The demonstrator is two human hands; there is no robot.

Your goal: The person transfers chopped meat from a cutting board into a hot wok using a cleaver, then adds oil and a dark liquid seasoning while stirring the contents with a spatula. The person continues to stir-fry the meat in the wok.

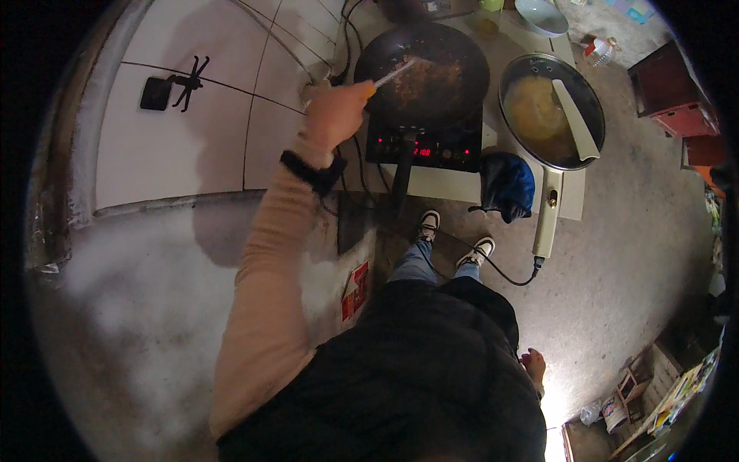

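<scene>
My left hand grips a metal spatula with an orange section by my fingers. Its blade reaches into browned, crumbly food in a black wok. Under the wok is a black induction cooker with lit red digits; the wok's dark handle points towards me. To the right, an electric frying pan contains yellowish liquid or food. A pale spatula rests across that pan. Low at my side hangs my right hand, partly hidden, its grip unclear.
A blue and black cloth item lies at the table's front edge. The electric pan's cord runs near my shoes. On the white tiled wall is a black clamp-like holder. A bowl stands behind the pan.
</scene>
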